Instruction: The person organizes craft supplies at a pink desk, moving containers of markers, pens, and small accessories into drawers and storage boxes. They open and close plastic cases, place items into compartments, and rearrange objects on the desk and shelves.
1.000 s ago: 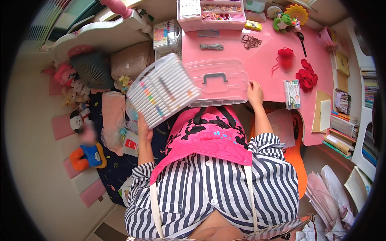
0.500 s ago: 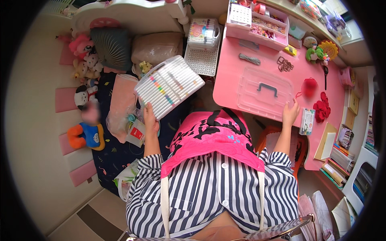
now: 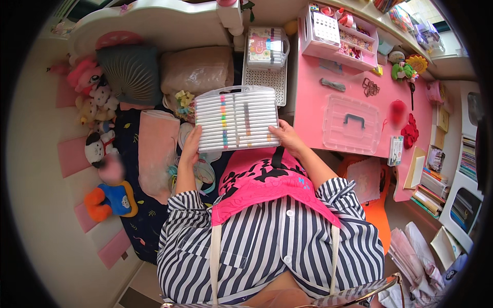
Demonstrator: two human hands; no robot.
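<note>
Between my hands is a clear marker case (image 3: 237,120) filled with two columns of white markers, some with coloured bands showing. My left hand (image 3: 191,146) grips its lower left side. At the lower right edge, my right hand (image 3: 286,137) has its fingers closed on the same case. The case is held up in front of my pink apron (image 3: 267,177), its carrying handle at the far side. On the pink desk to the right lies a clear plastic lid (image 3: 352,124) with a grey handle, apart from both hands.
The pink desk (image 3: 308,97) carries a white organizer (image 3: 321,43), a small marker pack (image 3: 395,150), red yarn (image 3: 397,113) and a red crocheted piece (image 3: 409,132). Another marker case (image 3: 266,49) sits on a white rack at the back. Plush toys (image 3: 110,200) line the bed on the left.
My right hand has left the lid on the desk and taken hold of the marker case. The case has moved right, in front of me, and turned from tilted to nearly level.
</note>
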